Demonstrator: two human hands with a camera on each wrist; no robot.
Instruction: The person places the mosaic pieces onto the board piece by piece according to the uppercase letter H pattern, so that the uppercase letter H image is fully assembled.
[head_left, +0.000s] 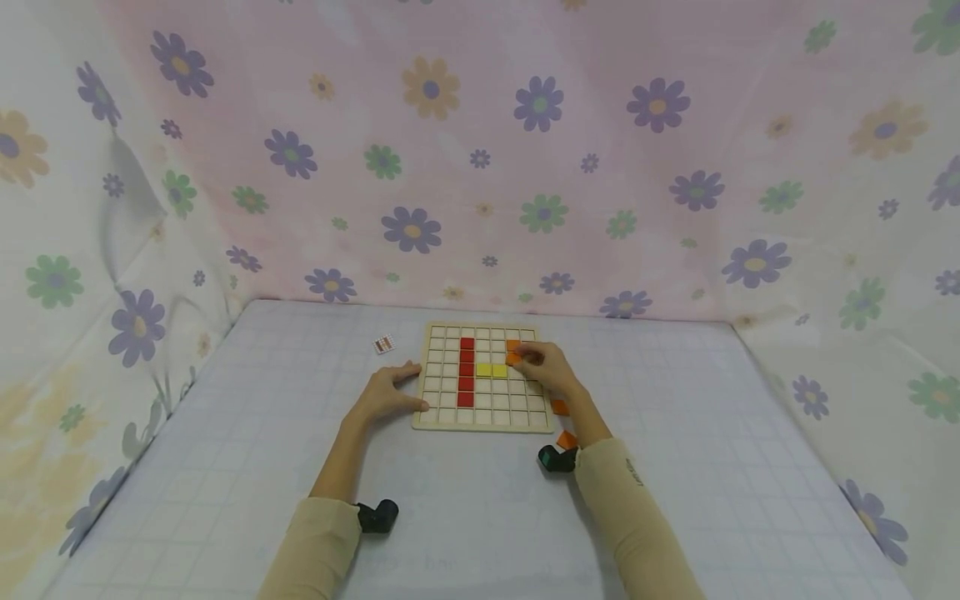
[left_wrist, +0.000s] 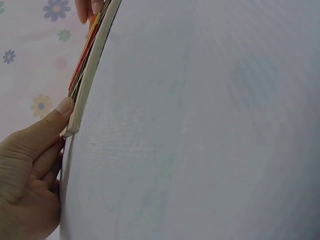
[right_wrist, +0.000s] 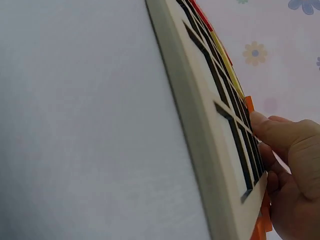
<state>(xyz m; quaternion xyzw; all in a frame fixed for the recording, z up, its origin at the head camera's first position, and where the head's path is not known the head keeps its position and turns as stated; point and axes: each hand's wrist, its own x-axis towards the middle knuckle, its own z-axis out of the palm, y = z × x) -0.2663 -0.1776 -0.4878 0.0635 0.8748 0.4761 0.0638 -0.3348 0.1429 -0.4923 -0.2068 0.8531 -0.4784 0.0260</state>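
A square wooden grid board [head_left: 483,428] lies on the table. My left hand [head_left: 386,393] rests along its left edge, thumb and index finger spread apart; the left wrist view shows the thumb on the board's near corner. Over the right part of the grid, my right hand [head_left: 551,368] pinches an orange tile [right_wrist: 249,103] between thumb and fingers. Just beyond that tile, another orange tile [head_left: 513,344] sits in a cell. Several red tiles [head_left: 466,370] form a column left of the middle, and two yellow tiles [head_left: 492,371] run rightward from it.
Two loose orange tiles, one by the board's right edge [head_left: 560,407] and one nearer the right wrist [head_left: 567,440], lie under the forearm. A small patterned card [head_left: 384,344] lies beyond the left hand. Flowered cloth [head_left: 480,208] hangs behind the table and along both sides.
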